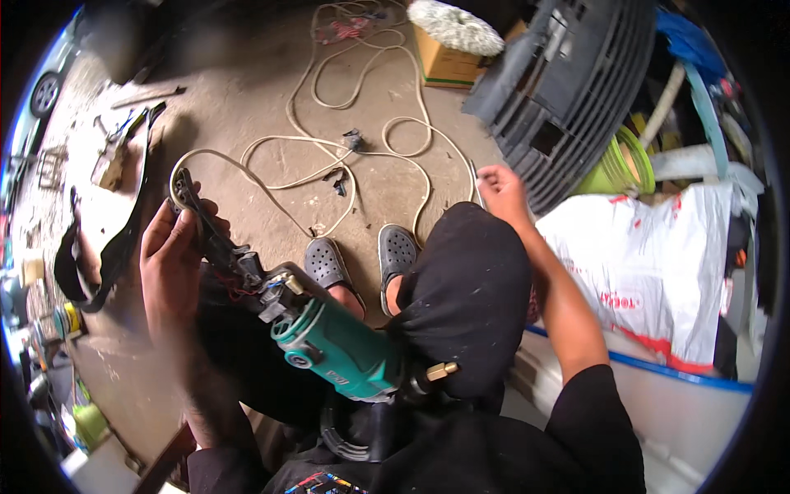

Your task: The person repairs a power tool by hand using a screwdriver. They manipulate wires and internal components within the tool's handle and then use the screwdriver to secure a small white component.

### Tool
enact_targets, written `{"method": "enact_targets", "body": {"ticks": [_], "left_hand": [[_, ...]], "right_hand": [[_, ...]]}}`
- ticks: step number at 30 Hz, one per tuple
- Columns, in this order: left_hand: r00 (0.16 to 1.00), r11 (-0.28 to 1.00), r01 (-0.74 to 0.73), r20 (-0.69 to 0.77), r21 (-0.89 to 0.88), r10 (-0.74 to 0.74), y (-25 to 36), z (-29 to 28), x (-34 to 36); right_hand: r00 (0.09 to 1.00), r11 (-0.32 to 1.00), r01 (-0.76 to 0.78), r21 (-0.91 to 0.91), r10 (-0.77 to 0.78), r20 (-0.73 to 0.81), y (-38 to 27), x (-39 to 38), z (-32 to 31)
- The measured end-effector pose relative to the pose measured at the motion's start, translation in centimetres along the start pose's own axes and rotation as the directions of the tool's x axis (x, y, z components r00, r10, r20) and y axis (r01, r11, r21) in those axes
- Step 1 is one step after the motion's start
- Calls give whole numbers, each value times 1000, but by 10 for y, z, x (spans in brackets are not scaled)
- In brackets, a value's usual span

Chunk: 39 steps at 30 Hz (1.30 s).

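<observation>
Across my lap lies a teal power tool [350,350], a grinder or polisher, its rear housing opened so that wires and inner parts show. A brass fitting [442,371] sticks out at its front end, and a black curved handle [346,440] is below it. My left hand [174,247] is closed around the tool's black rear grip [193,198], where the pale power cord [216,153] enters. Beyond my right knee, my right hand [504,196] has its fingers pinched together beside a thin dark shaft; I cannot make out what it holds.
The cord loops over the concrete floor past small black pieces [337,179] and my grey clogs [327,265]. At right are a black slatted grille [568,90], a green tub [629,160] and a white sack [650,255]. A fluffy pad [455,26] tops a cardboard box [444,66].
</observation>
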<state>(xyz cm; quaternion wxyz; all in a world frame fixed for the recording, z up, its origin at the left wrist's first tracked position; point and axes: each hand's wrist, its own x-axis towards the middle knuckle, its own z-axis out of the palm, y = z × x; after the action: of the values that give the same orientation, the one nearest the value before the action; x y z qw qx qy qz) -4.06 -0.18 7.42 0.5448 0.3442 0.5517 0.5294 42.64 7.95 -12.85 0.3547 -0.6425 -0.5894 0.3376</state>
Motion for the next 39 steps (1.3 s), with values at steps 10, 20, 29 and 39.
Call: {"method": "enact_targets", "body": {"ticks": [10,20,29,39], "left_hand": [[961,859,50,-258,509,97,7,-4,-31],[939,782,233,-342,578,-27,1,-27,7],[942,769,250,-331,589,-52,-1,-26,22],[940,878,280,-296,389,-169,-2,-52,12]], "right_hand": [[963,996,23,-83,0,269,90,10,172],[736,904,-364,222,426,-526,171,-16,111],[907,963,245,-113,-186,378,91,-60,185],[677,943,254,-215,-14,736,93,-6,285]]}}
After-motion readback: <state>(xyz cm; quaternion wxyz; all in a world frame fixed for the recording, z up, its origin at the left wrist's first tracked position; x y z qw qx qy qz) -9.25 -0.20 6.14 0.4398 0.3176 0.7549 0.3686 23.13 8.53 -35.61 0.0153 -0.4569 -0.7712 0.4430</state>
